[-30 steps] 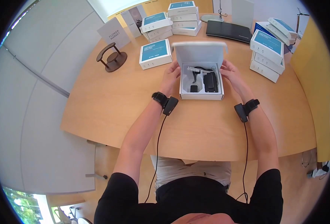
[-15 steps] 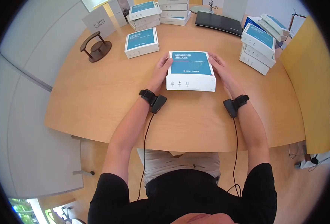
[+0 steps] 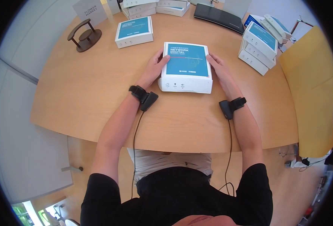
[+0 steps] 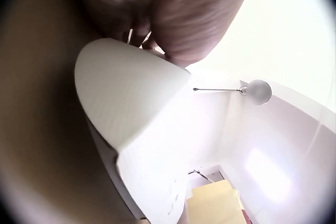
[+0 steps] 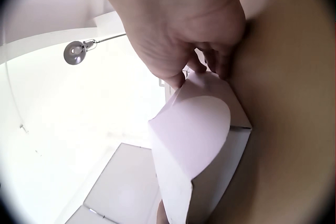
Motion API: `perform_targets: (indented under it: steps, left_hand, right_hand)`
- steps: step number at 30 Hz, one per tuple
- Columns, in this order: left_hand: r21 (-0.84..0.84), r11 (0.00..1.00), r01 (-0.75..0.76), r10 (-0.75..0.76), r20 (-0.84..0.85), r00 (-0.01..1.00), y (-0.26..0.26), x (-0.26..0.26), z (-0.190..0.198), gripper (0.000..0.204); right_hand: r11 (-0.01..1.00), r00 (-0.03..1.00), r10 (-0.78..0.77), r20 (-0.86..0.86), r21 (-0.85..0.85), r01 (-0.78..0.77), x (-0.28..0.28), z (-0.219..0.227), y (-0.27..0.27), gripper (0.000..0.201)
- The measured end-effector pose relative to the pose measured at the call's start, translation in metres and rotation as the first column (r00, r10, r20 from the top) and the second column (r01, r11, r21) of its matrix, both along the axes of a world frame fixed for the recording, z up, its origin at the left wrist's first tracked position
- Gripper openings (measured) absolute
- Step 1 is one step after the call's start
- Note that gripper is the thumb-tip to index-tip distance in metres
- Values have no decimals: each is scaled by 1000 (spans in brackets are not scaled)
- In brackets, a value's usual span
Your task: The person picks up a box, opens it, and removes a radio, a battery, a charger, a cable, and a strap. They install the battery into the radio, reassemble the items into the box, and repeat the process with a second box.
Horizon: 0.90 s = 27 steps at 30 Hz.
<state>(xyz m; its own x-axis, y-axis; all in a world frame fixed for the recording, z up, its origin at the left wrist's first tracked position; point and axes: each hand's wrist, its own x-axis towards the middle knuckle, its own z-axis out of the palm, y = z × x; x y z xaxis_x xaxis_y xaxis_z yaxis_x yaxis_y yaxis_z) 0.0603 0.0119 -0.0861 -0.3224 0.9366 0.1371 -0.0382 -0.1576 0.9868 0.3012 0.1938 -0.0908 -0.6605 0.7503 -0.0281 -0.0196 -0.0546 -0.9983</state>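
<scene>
A white box with a blue label reading "NETWORK DIGITAL" (image 3: 188, 62) lies on the wooden table with its lid down, hiding its contents. My left hand (image 3: 152, 69) grips its left side, the thumb over the top edge. From the other side my right hand (image 3: 222, 69) holds the box, its thumb at the label's right edge. A rounded white flap (image 4: 128, 90) stands out at the box's corner in the left wrist view, and another rounded flap (image 5: 202, 129) shows in the right wrist view, below the fingers.
A similar box (image 3: 134, 33) lies behind on the left, near a dark wooden stand (image 3: 86, 36) and a "FLOWER MARKET" sign (image 3: 90, 11). Stacked boxes (image 3: 257, 47) stand at the right. A black laptop-like slab (image 3: 218, 18) and more boxes (image 3: 140, 9) are at the back.
The box's lid has come down over the black device and cables inside, so the label now faces up. Both hands remain at its sides. The head view has shifted.
</scene>
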Motion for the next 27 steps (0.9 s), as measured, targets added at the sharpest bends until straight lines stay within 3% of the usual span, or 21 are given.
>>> perform_targets:
  steps: [3, 6, 9, 12, 15, 16, 18, 21, 27]
  left_hand:
    - [37, 999, -2, -2, 107, 994, -5, 8, 7, 62]
    - [3, 999, -51, 51, 33, 998, -4, 5, 5, 66]
    - [92, 991, -98, 100, -23, 995, -1, 0, -3, 66]
    - [61, 998, 21, -28, 109, 994, -9, -7, 8, 65]
    - [175, 983, 50, -47, -23, 999, -3, -14, -4, 72]
    - [222, 975, 16, 41, -249, 968, -2, -14, -4, 76]
    - [330, 944, -13, 231, -633, 739, 1, -12, -6, 85]
    - [328, 945, -18, 280, -775, 566, -14, 2, 14, 93]
    - [331, 943, 31, 247, -761, 600, -21, 1, 23, 82]
  right_hand:
    - [998, 999, -31, -11, 47, 32, 3, 5, -6, 59]
    - [997, 999, -31, -38, 76, 34, -1, 19, -21, 64]
    - [998, 997, -47, -54, 43, 49, -4, 25, -28, 65]
    - [998, 992, -48, -115, -48, 42, -4, 20, -21, 65]
    - [981, 985, -53, -164, -195, 20, -3, 28, -21, 63]
    - [975, 985, -20, -173, -222, -19, -1, 32, -19, 62]
    - [962, 982, 22, -186, -264, -71, 1, 37, -22, 57]
    - [948, 981, 30, -191, -307, -88, 6, 53, -42, 49]
    - [922, 979, 84, -188, -359, -148, 10, 47, -28, 50]
